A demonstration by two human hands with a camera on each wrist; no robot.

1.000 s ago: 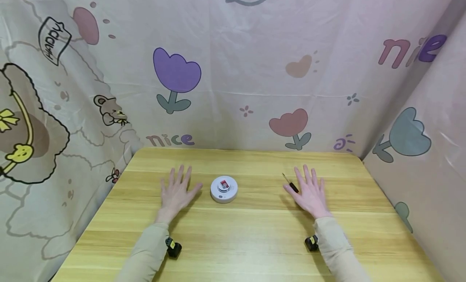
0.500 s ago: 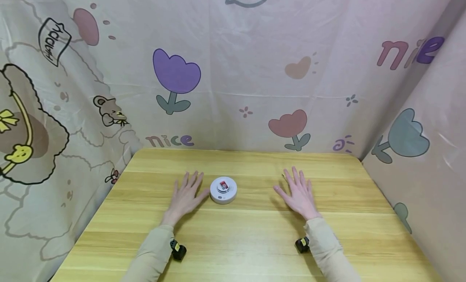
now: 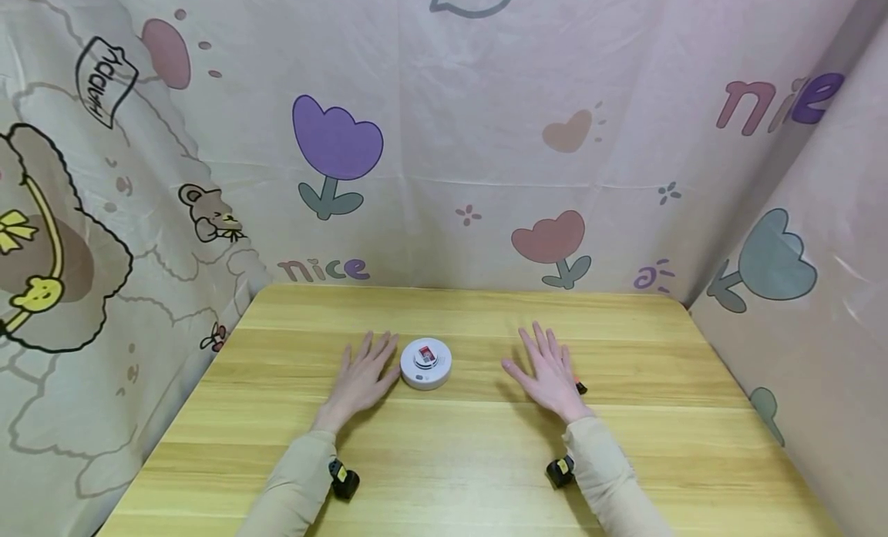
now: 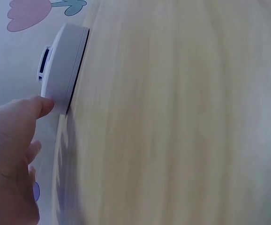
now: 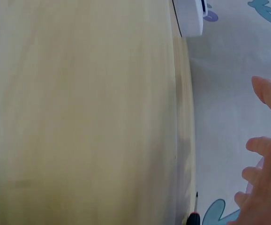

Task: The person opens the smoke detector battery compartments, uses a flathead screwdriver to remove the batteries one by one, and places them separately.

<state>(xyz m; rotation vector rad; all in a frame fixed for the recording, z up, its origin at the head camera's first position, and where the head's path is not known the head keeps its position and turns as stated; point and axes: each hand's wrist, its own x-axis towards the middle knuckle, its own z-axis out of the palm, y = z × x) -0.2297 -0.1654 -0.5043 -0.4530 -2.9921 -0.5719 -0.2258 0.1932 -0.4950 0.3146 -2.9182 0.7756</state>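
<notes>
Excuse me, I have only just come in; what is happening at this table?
A person's left hand is open beside a round, white, plastic-looking device on a yellowish wooden table; whether they touch, I cannot tell. The right hand, also open, partly hides a slim, black-handled screwdriver in the head view. Neither hand holds anything.

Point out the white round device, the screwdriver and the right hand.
White round device (image 3: 426, 364): head view, top face.
Screwdriver (image 5: 193, 219): right wrist view, dark handle.
Right hand (image 3: 551, 377): head view, back of hand.
</notes>
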